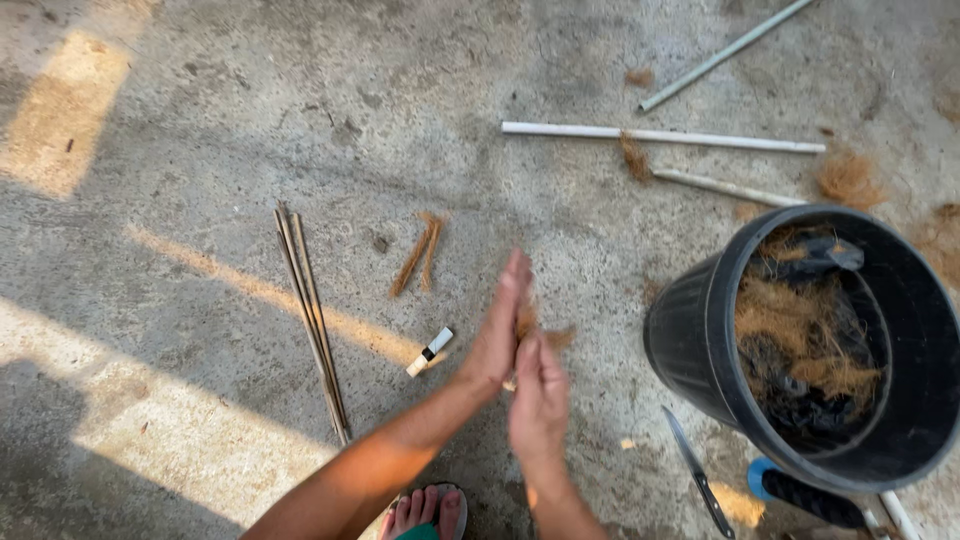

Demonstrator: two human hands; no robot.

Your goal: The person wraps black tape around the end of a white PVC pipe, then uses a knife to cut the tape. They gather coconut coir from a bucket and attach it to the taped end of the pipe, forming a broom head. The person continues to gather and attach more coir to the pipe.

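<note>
Together, left hand and right hand press flat palms around a frayed brown coconut-fibre tuft, fingers straight, over the concrete floor.

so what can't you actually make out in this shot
Head view only:
- Fibre between the palms: mostly hidden by the left hand and right hand, both motion-blurred.
- Bucket bottom: covered by brown fibre and dark plastic.
- Blue-handled tool: partly behind the bucket, end cut off by the bottom edge.
- Foot: cut off by the bottom edge.
- Small white tube: too small to identify.
</note>
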